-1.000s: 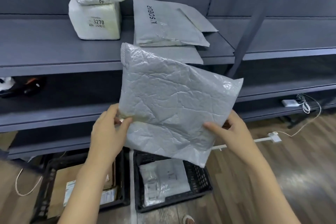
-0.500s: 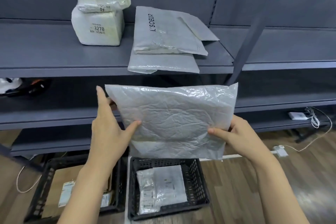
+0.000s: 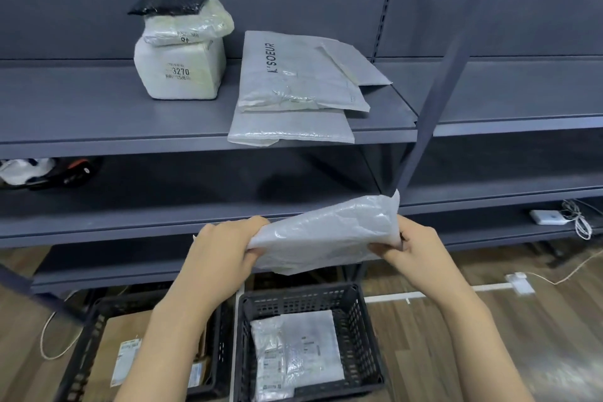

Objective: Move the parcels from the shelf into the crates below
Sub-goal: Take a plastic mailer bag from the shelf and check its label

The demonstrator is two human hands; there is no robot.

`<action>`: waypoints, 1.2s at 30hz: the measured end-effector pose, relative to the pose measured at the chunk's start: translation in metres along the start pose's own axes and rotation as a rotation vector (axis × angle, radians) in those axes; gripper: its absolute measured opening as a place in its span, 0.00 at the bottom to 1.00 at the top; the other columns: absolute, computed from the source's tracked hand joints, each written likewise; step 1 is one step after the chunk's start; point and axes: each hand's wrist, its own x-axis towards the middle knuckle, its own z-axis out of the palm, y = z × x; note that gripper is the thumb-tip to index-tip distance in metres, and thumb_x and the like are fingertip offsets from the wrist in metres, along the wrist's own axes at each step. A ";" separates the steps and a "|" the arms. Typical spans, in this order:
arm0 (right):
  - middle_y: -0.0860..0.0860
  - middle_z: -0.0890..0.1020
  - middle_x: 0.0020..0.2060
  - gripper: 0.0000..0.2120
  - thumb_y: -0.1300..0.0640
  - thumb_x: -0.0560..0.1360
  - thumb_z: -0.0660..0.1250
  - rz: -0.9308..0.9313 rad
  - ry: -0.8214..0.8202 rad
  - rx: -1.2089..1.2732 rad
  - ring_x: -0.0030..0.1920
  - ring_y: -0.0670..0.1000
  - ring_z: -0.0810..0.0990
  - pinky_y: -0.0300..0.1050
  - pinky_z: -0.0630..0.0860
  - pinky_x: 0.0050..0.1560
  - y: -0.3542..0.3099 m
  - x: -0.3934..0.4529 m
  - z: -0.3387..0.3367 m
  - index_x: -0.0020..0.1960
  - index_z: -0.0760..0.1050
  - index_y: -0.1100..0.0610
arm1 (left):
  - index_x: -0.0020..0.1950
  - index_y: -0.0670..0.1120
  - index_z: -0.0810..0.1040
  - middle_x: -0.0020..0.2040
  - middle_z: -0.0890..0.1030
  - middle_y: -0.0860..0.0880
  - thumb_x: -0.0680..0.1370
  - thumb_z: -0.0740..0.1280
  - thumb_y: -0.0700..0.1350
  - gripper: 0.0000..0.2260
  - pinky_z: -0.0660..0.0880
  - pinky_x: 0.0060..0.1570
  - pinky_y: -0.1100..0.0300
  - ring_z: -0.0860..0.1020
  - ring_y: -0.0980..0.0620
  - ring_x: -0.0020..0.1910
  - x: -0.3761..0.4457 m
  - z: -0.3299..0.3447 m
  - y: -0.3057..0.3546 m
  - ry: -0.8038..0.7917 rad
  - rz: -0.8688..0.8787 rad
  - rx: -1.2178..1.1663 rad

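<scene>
A crinkled grey plastic parcel is tipped nearly flat in front of the lower shelf, above the right black crate. My left hand grips its left edge and my right hand pinches its right edge. That crate holds a grey mailer with labels. The left black crate holds a brown cardboard parcel. On the upper shelf lie a stack of flat grey mailers and a white block parcel with a smaller white bag and a black packet on top.
A grey shelf upright slants down just right of the held parcel. Dark gear with a white cloth sits on the middle shelf at the left. A white charger with cables lies on the low shelf at the right. The floor is wood.
Both hands have lowered the grey parcel and tipped it from upright to nearly flat, closer to the right crate. The view has dropped a little.
</scene>
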 end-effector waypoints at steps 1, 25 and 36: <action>0.41 0.83 0.44 0.20 0.62 0.72 0.70 0.000 -0.018 -0.001 0.47 0.42 0.79 0.30 0.73 0.44 -0.001 -0.001 0.000 0.47 0.74 0.35 | 0.52 0.54 0.77 0.41 0.81 0.55 0.74 0.68 0.42 0.10 0.66 0.41 0.56 0.77 0.48 0.42 0.000 0.003 0.000 0.038 0.024 0.055; 0.39 0.48 0.74 0.39 0.68 0.71 0.57 -0.313 -0.085 -0.303 0.77 0.45 0.47 0.37 0.46 0.72 0.010 -0.009 0.036 0.74 0.48 0.40 | 0.48 0.46 0.78 0.43 0.81 0.47 0.59 0.64 0.28 0.21 0.55 0.41 0.61 0.71 0.49 0.44 -0.006 0.044 0.021 0.608 0.232 0.101; 0.43 0.67 0.70 0.34 0.66 0.65 0.56 -0.306 0.049 -0.280 0.72 0.46 0.64 0.39 0.60 0.70 0.030 -0.006 0.018 0.70 0.69 0.50 | 0.56 0.45 0.78 0.54 0.79 0.46 0.56 0.72 0.28 0.29 0.60 0.48 0.57 0.71 0.48 0.54 -0.009 0.043 0.006 0.365 0.149 0.079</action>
